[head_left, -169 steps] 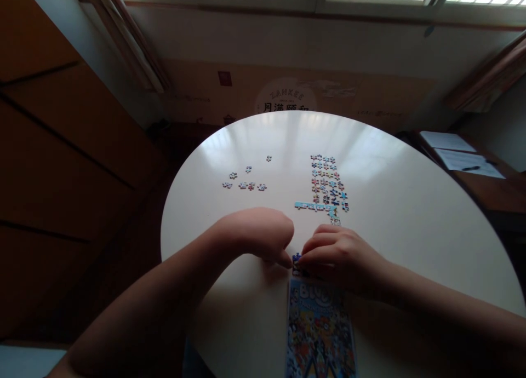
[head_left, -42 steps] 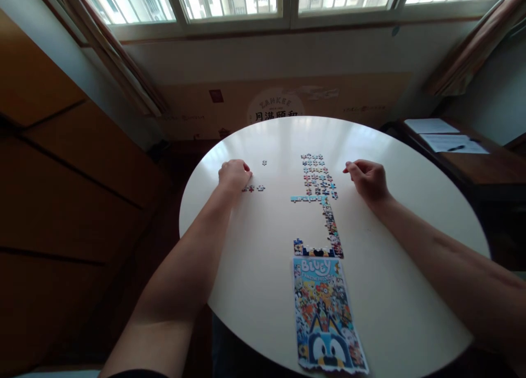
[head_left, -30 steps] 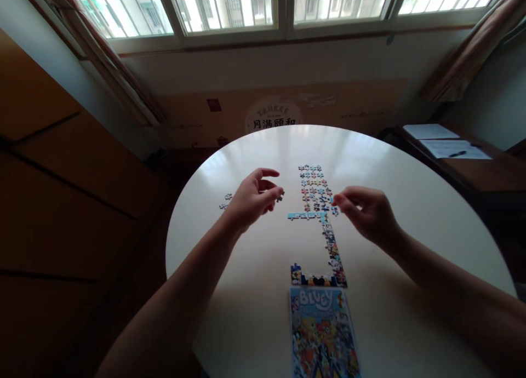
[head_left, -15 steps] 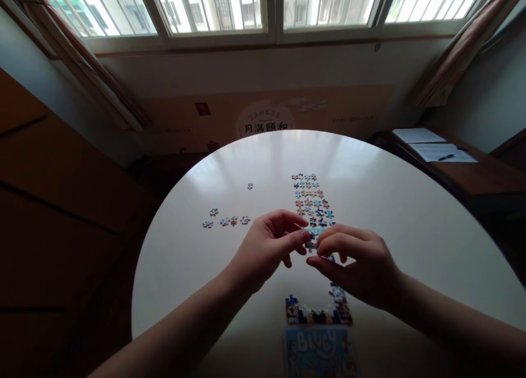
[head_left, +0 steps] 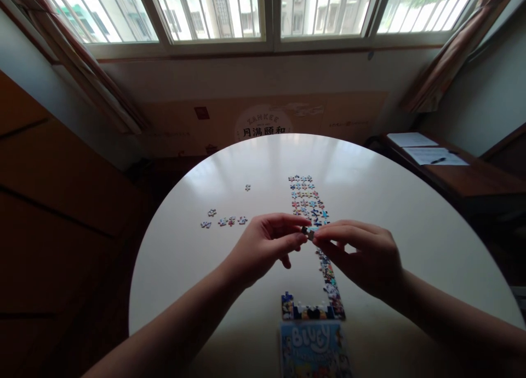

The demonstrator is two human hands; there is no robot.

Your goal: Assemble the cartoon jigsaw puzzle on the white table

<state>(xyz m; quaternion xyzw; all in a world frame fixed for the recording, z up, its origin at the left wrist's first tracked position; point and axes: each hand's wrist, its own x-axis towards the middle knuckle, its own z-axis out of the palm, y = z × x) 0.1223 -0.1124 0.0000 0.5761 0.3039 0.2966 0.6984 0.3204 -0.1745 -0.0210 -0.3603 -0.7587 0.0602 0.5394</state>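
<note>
Over the white round table (head_left: 181,279), my left hand (head_left: 267,244) pinches a small dark puzzle piece (head_left: 304,230) between thumb and fingertips. Close beside it, my right hand (head_left: 357,249) pinches another small piece (head_left: 311,235), its plain grey-brown side showing. The two pieces nearly meet; whether they touch is hard to tell. Loose puzzle pieces (head_left: 304,194) lie in rows just beyond my hands. Below them, a joined puzzle border (head_left: 314,312) forms a bottom edge and a right side, partly hidden by my right hand. A blue Bluey picture box or sheet (head_left: 314,348) lies nearest me.
Several loose pieces (head_left: 232,221) lie on the left of the table, with a single piece (head_left: 247,187) farther back. At the right, a brown side table (head_left: 485,175) holds papers (head_left: 435,156) and a pen. Windows and curtains are behind.
My right thumb and fingers have closed on a piece and moved up to the left hand. The held pieces are now lifted and tilted, showing their backs. The view has shifted slightly.
</note>
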